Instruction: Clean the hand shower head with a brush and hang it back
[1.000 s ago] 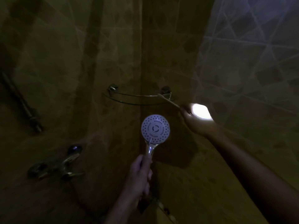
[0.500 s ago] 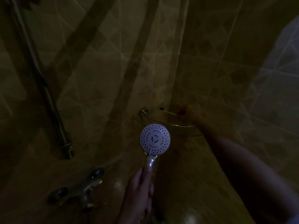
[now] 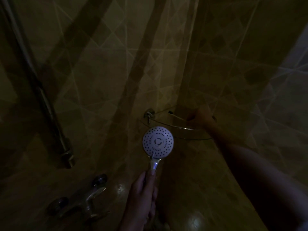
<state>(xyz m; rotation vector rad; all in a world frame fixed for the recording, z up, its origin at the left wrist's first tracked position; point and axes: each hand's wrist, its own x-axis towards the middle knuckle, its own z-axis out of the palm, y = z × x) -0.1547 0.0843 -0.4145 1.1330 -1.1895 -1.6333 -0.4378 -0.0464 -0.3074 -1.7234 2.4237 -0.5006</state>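
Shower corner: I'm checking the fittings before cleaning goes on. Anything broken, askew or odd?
Nothing stands out, though it is very dark. The shower head looks intact in the left hand; the right hand holds a brush over the corner shelf.

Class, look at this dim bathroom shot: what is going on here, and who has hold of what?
A person stands in a tiled shower corner. The left hand grips the hand shower head by its handle, spray face toward the camera. The right hand reaches to the glass corner shelf, holding a thin brush there. The brush is not touching the head.
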